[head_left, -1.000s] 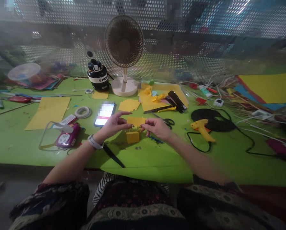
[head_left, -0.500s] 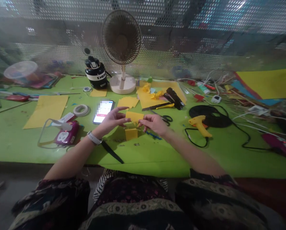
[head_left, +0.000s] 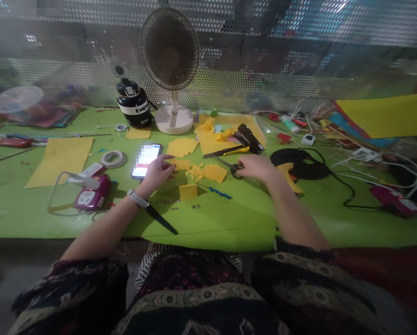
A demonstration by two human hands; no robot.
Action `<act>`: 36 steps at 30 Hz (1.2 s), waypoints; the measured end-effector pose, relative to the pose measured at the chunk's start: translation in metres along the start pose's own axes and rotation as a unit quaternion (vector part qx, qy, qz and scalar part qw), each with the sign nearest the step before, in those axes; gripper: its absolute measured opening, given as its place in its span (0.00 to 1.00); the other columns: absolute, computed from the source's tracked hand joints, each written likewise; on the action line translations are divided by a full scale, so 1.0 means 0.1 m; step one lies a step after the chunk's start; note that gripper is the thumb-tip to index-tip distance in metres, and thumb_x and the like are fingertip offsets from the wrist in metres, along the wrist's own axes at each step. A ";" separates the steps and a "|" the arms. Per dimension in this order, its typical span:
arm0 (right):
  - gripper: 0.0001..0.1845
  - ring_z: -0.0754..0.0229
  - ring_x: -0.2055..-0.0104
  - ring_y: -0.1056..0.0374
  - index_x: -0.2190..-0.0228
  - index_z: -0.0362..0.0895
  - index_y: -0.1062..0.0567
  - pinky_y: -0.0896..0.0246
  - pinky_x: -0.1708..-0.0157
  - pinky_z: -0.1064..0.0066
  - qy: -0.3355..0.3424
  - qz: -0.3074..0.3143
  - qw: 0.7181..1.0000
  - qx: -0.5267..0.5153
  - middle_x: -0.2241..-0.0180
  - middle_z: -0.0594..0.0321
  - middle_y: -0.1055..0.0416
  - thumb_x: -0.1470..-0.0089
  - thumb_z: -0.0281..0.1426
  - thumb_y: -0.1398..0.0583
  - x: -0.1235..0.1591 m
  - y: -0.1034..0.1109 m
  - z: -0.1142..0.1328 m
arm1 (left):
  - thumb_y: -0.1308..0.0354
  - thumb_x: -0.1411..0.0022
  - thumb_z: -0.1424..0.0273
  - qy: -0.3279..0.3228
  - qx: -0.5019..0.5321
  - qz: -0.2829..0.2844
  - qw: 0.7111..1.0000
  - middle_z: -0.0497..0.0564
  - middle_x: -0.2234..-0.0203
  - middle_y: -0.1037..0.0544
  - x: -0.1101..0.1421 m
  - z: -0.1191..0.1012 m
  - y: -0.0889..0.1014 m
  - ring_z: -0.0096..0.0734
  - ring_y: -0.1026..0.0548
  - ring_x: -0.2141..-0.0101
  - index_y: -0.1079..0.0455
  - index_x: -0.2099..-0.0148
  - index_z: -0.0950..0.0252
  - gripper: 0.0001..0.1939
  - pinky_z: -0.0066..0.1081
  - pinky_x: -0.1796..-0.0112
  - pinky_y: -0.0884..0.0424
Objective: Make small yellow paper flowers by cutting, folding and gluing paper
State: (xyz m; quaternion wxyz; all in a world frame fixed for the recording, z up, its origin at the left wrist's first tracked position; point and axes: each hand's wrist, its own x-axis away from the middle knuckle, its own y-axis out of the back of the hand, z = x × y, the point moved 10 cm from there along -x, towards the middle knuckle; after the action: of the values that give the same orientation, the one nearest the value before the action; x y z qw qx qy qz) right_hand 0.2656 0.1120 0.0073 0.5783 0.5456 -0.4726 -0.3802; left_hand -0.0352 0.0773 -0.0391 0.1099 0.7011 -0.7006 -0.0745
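My left hand (head_left: 158, 173) holds a small yellow paper piece (head_left: 181, 164) between thumb and fingers, just right of a lit phone (head_left: 145, 160). My right hand (head_left: 255, 166) grips the dark handles of a pair of scissors (head_left: 233, 168), whose blades point to the upper left and lie on the green table. Between the hands are crumpled yellow scraps (head_left: 195, 172) and a flat yellow paper piece (head_left: 215, 172). Nearer to me sit a folded yellow paper (head_left: 188, 191) and a thin blue twisted strip (head_left: 220, 192).
A fan (head_left: 174, 120) and a black bottle (head_left: 135, 109) stand at the back. A yellow glue gun (head_left: 291, 179) and a black coil (head_left: 313, 166) lie beyond my right wrist. Left are a tape roll (head_left: 112, 159) and a purple power socket (head_left: 94, 193). A cutter (head_left: 234, 150) lies behind the scissors.
My right hand has let go of the yellow paper and moved right onto the scissors. My left hand has shifted slightly left with its paper piece. The view has turned a little.
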 end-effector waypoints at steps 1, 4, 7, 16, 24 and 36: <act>0.06 0.54 0.70 0.30 0.73 0.44 0.25 0.46 0.75 0.68 -0.003 0.014 1.000 0.006 0.69 0.55 0.23 0.54 0.33 0.34 -0.01 -0.04 0.00 | 0.37 0.41 0.69 -0.005 -0.017 0.000 1.000 0.53 0.68 0.20 0.00 0.00 -0.01 0.35 0.18 0.67 0.32 0.45 0.67 0.21 0.33 0.68 0.22; 0.06 0.53 0.69 0.30 0.71 0.44 0.24 0.46 0.75 0.68 -0.019 0.038 0.999 0.014 0.67 0.53 0.23 0.54 0.33 0.35 -0.02 -0.10 -0.01 | 0.39 0.39 0.70 -0.015 -0.051 0.002 0.999 0.54 0.68 0.20 0.00 0.01 -0.04 0.35 0.19 0.67 0.32 0.45 0.67 0.20 0.33 0.69 0.22; 0.08 0.52 0.67 0.30 0.68 0.44 0.24 0.46 0.74 0.67 -0.019 0.041 0.999 0.011 0.64 0.52 0.23 0.53 0.32 0.36 0.00 -0.06 0.02 | 0.39 0.39 0.69 -0.014 -0.068 0.003 0.998 0.54 0.68 0.20 -0.01 0.02 -0.03 0.35 0.19 0.67 0.33 0.45 0.68 0.20 0.33 0.70 0.23; 0.22 0.51 0.59 0.31 0.56 0.41 0.25 0.41 0.67 0.66 0.114 0.047 0.989 -0.085 0.55 0.50 0.27 0.46 0.44 0.38 0.11 -0.10 0.63 | 0.40 0.38 0.68 -0.040 -0.219 -0.005 0.975 0.53 0.69 0.22 0.05 -0.17 -0.04 0.32 0.24 0.70 0.32 0.44 0.69 0.21 0.32 0.69 0.28; 0.09 0.54 0.59 0.28 0.62 0.43 0.20 0.38 0.64 0.66 0.143 0.041 0.983 -0.110 0.58 0.55 0.23 0.40 0.31 0.40 0.04 -0.13 0.57 | 0.38 0.39 0.61 -0.080 -0.341 -0.073 0.934 0.50 0.74 0.27 0.16 -0.43 0.04 0.32 0.31 0.76 0.36 0.40 0.67 0.28 0.29 0.76 0.38; 0.13 0.54 0.57 0.28 0.59 0.45 0.19 0.34 0.57 0.59 0.253 -0.425 0.868 -0.047 0.57 0.55 0.21 0.36 0.27 0.44 0.76 0.71 1.08 | 0.43 0.36 0.51 0.010 0.193 0.173 0.966 0.61 0.61 0.18 0.26 -0.28 -0.49 0.39 0.19 0.59 0.24 0.53 0.69 0.24 0.40 0.55 0.24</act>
State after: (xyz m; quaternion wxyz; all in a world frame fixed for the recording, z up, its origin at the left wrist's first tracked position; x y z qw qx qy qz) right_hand 0.1763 0.0185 0.0830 0.4854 0.7433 -0.0143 -0.4602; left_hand 0.0195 0.0528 -0.0234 -0.0096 0.5778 -0.8112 0.0894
